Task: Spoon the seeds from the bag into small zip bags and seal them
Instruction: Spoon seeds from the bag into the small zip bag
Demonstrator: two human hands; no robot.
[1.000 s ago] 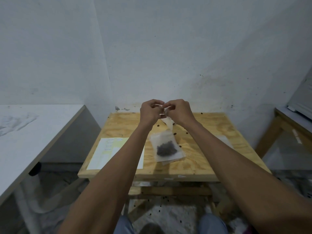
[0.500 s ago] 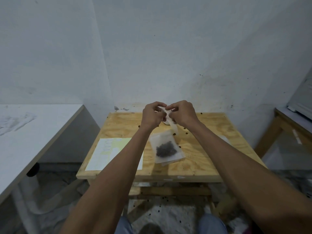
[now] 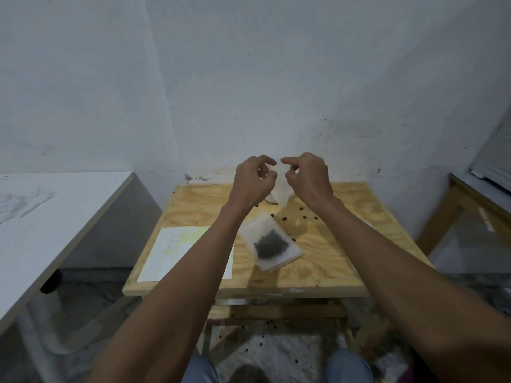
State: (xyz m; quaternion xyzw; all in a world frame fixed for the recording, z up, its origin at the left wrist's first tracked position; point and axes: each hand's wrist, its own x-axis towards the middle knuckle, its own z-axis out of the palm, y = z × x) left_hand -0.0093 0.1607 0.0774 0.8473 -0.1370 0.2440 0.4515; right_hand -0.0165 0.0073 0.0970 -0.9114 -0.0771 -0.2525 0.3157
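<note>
A: What is the small zip bag [image 3: 280,190] like to handle?

B: I judge it thin, limp and nearly weightless. It hangs slack, its lower corner pointing down at the wooden table [image 3: 340,261]. Slick film like that is best taken at the top edge, one side of the mouth in each hand.

A: And where is it now?

B: Up in the air above the far part of the table, between the two hands. The left hand [image 3: 253,181] has its fingers curled and seems to pinch the bag's upper left edge; the right hand [image 3: 307,176] is curled on the upper right edge, forefinger stretched toward the left one. The contact itself is partly hidden.

A: The seeds?

B: The seed bag [image 3: 269,243] lies flat on the table, nearer the person and below the hands, touched by neither. Loose seeds [image 3: 302,216] are scattered beyond it, and a paper sheet [image 3: 168,252] lies to its left.
</note>
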